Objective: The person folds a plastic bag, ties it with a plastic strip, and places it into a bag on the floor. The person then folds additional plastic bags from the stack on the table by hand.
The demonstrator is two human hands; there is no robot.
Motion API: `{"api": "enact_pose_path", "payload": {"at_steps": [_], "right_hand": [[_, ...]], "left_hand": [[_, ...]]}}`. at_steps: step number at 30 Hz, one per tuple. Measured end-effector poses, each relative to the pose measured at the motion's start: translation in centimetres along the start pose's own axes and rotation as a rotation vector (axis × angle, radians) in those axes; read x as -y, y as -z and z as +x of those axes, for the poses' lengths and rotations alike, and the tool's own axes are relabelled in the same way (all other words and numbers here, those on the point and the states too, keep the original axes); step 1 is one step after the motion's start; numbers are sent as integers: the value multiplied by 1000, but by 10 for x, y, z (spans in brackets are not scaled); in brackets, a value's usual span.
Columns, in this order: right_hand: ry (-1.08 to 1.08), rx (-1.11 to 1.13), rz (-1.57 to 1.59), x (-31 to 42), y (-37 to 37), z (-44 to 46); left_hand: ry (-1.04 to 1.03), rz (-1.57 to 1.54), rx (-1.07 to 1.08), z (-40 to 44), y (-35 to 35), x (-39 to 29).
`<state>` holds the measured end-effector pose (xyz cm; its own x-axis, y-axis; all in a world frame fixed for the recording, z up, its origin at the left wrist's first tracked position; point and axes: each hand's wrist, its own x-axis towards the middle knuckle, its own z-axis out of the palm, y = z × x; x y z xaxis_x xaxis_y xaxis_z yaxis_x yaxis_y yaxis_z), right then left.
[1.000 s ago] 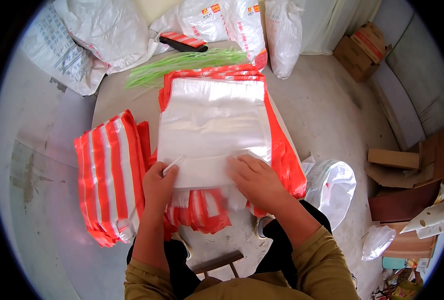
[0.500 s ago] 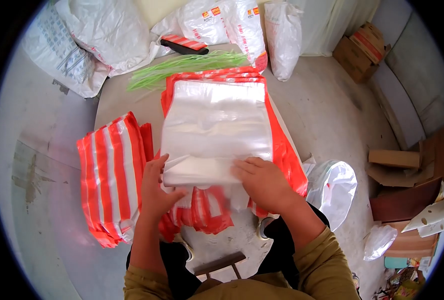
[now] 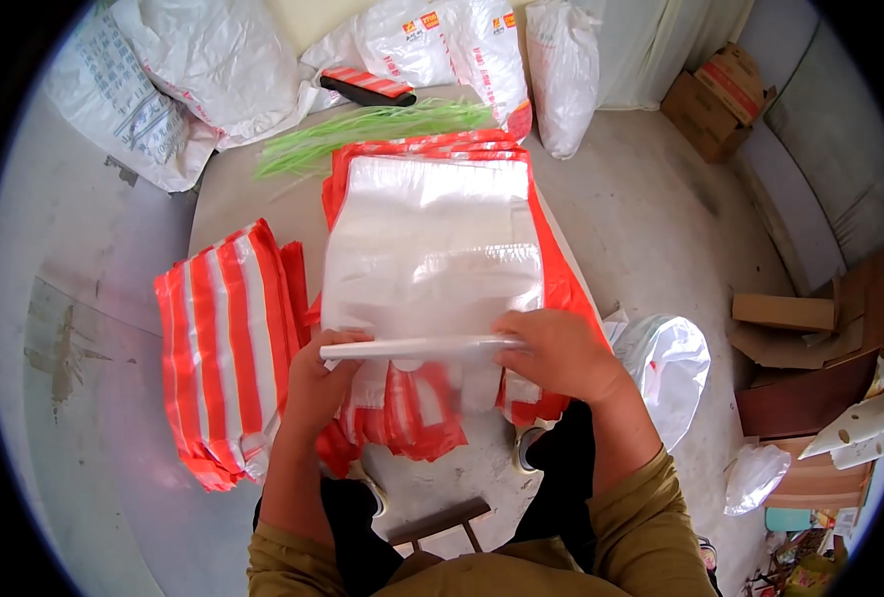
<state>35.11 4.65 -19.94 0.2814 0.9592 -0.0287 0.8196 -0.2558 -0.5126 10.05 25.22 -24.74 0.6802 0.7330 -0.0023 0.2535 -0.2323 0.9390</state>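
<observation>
A stack of clear plastic sheets or bags (image 3: 432, 229) lies on red-and-white plastic bags (image 3: 556, 264) on the table. Its near edge is gathered into a narrow whitish roll (image 3: 417, 348). My left hand (image 3: 328, 373) grips the roll's left end between thumb and fingers. At the right end my right hand (image 3: 556, 353) is closed around the roll, its fingers slightly blurred. Crumpled red-and-white bag ends (image 3: 417, 413) hang below the roll, over the table's near edge. Left of my left hand lies a folded pile of striped red-and-white bags (image 3: 225, 348).
Green plastic strips (image 3: 372, 134) and a black object with a striped top (image 3: 367, 88) lie at the table's far side. White sacks (image 3: 213, 65) stand behind. A clear bag (image 3: 666, 373) is on the floor at right, with cardboard boxes (image 3: 716, 104) farther back.
The near edge of the clear plastic has gone from a loose flap to a narrow roll. My left hand, open half a second ago, has closed on it; my right hand has moved slightly right.
</observation>
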Motion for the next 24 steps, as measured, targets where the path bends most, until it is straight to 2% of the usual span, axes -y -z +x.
{"api": "enact_pose_path", "payload": {"at_steps": [4,9,12,18,24], "right_hand": [[-75,-59,399,-23,4,0],[-147,-132,688,-57,-11,12],[-255,-235,760,-52,-17,16],[-264,-391,836,-56,-38,25],[-192,-180,636,-64,-26,14]], "left_hand": [[190,-51,-38,3,-2,2],[143,-169,-121,12,-12,23],[179,-144,-164,13,-17,10],[178,-151,-201,17,-21,20],[178,-157,-251,19,-27,19]]}}
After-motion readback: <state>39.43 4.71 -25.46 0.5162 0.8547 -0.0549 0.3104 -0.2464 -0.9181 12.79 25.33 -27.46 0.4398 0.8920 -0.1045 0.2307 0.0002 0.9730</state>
